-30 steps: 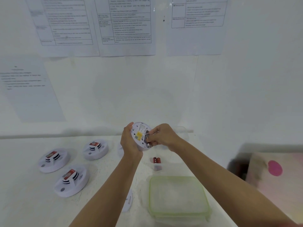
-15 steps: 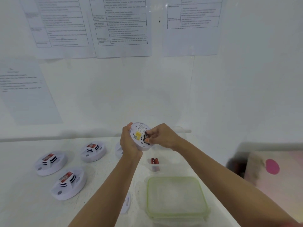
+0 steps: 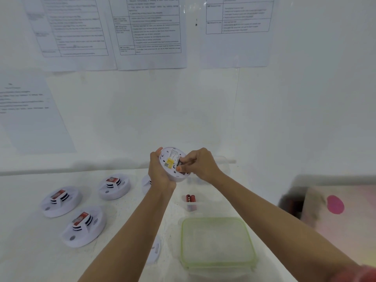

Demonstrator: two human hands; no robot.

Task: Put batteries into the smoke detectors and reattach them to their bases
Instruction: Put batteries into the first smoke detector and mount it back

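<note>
White plastic, round: the detector is held up above the table, back face toward the camera, with a yellow label near its centre. The left hand grips it by the left rim, thumb at the top edge and fingers wrapped behind.

The battery bay lies on the right half of that back face. Its long axis runs from top to bottom of the disc, slightly tilted. The right hand is on it, fingers curled and thumb tip pressed to the face. A dark and red sliver beneath the fingertips reads as a battery, pinched there. Whether it is fully seated cannot be told.

Judgement: the step in hand is battery fitting. The coming push must go square into the bay, toward the left palm, which backs the disc.

Spare batteries, red, stand in a small clear tub on the table, directly below the hands and nearer the right arm. A flat white disc, probably the base, lies beside the left forearm and is partly hidden by it.

Three other detectors sit dome-up at the left and appear assembled. A green-rimmed lidded box sits near the front.
</note>
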